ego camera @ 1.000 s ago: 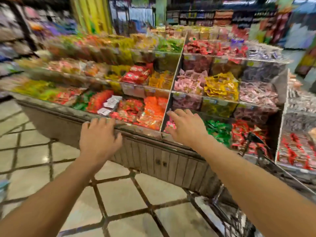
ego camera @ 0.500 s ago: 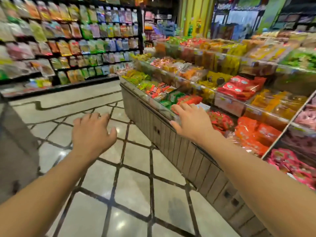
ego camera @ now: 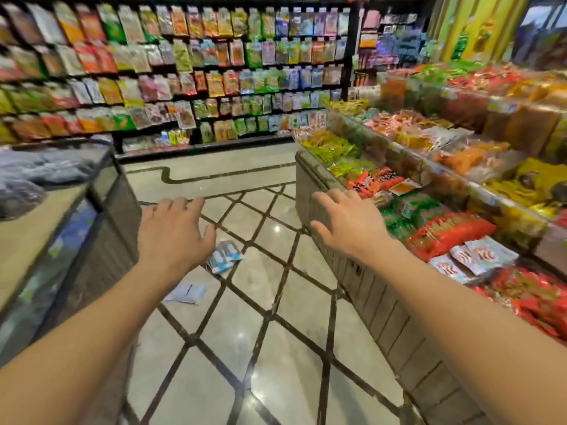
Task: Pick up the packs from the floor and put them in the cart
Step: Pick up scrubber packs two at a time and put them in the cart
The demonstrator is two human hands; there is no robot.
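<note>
Compared with half a second ago, the view is lying further left: the wall shelf (ego camera: 184,72) of hanging snack bags is now filling the background, and two packs are showing on the floor (ego camera: 276,302) that were not in sight before. The blue-and-white pack (ego camera: 225,256) is lying on the tiles just beyond the left hand (ego camera: 171,234), partly covered by it; the pale pack (ego camera: 187,293) is lying nearer, beside the left forearm. Both hands are reaching forward with fingers spread and relaxed, holding nothing — the right hand (ego camera: 346,225) is hovering over the edge of the snack display (ego camera: 352,286). The cart is not visible. A glass-sided counter (ego camera: 76,228) on the left is blurred — its contents are hard to make out.
</note>
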